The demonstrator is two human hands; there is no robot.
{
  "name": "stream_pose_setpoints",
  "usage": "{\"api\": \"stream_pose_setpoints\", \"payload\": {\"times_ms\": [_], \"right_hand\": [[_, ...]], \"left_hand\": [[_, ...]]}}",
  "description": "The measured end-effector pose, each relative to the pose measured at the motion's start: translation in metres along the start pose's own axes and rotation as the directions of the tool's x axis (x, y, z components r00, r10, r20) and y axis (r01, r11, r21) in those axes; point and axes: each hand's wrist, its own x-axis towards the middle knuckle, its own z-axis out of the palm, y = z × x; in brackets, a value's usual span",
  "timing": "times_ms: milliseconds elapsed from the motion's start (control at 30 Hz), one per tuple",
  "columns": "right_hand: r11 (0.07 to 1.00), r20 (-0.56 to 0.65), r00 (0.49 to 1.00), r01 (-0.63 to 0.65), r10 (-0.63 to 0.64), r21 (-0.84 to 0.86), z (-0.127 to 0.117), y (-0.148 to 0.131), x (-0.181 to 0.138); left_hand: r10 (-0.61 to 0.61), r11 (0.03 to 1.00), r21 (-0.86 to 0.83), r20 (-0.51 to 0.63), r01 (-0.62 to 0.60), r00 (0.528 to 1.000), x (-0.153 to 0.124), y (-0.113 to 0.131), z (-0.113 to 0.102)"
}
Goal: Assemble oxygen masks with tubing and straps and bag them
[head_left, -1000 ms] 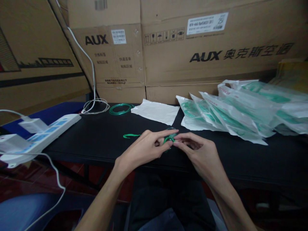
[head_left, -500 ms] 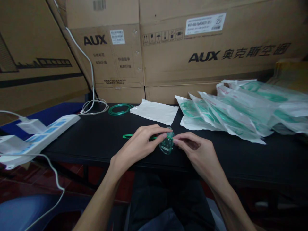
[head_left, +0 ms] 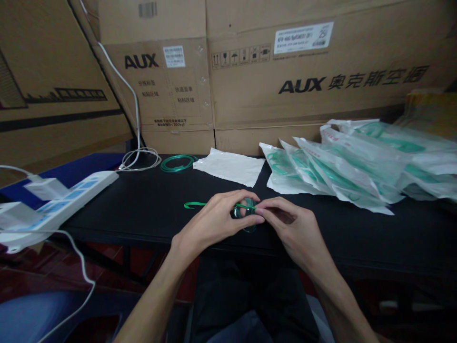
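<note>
A small clear green oxygen mask [head_left: 251,228] is at the front of the black table, mostly hidden by my fingers. My left hand [head_left: 219,215] curves around it from the left, thumb below and fingers above, closed on the mask. A bright green elastic strap [head_left: 193,205] runs beneath that hand, its loose end bent on the table to the left. My right hand [head_left: 291,216] pinches the strap between thumb and forefinger at the mask's right side. Whether the strap passes through the mask there is hidden by the fingertips.
Behind my hands lies a flat white pouch [head_left: 230,166], with a coil of green tubing [head_left: 178,163] to its left. Several packed pouches [head_left: 342,166] are piled at the right. A white power strip [head_left: 76,195] sits at the left; cardboard boxes [head_left: 246,109] wall the back.
My left hand has shifted slightly right, and its thumb and fingers are now spread wider around the mask. The strap's left end has gone from a closed loop to an open hook.
</note>
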Motion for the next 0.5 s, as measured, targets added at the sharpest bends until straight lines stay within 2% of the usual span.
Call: {"api": "stream_pose_setpoints", "payload": {"times_ms": [200, 367, 500], "right_hand": [[0.999, -0.048, 0.999, 0.025, -0.026, -0.029, 0.0, -0.002, 0.0], [1.0, -0.102, 0.995, -0.006, 0.007, 0.007, 0.001, -0.003, -0.001], [0.997, -0.151, 0.988, -0.015, 0.026, 0.075, 0.002, -0.003, -0.001]], "left_hand": [[0.032, 0.998, 0.048, -0.042, -0.03, 0.999, 0.0, 0.003, 0.0], [-0.003, 0.983, 0.181, -0.074, 0.017, 0.997, -0.002, 0.0, -0.005], [-0.029, 0.979, 0.2, -0.093, 0.047, 0.995, -0.003, -0.002, -0.011]]}}
